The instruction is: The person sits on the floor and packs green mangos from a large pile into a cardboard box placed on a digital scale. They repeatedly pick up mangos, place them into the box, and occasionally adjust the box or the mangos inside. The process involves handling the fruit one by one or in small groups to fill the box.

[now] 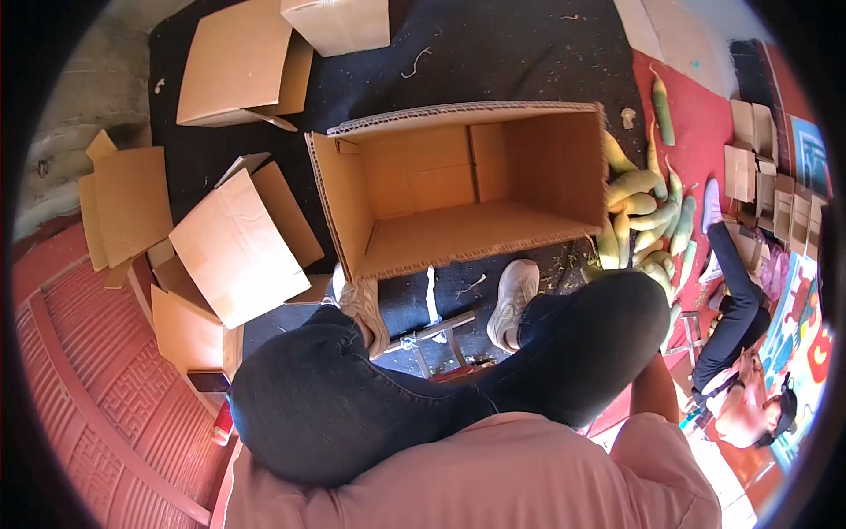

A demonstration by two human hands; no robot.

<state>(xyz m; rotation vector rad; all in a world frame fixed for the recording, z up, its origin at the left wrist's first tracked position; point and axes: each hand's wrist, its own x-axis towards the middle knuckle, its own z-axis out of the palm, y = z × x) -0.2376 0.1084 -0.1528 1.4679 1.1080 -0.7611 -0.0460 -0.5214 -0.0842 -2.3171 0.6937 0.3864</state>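
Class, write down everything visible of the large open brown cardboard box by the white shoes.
The large open brown cardboard box is rectangular, longer from side to side, its opening facing the camera. Corrugated edges line its rim; inside, plain walls and a vertical seam show. It sits on black sheeting, white shoes at its near edge and long green and yellow gourds at its right. Whether shoes or gourds touch it is unclear.

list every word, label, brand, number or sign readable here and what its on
No text can be read.
Open cardboard box: no print visible on the sides shown.
Colourful wall panel, right: any lettering is too small to read.
Small stacked boxes: too small to tell.
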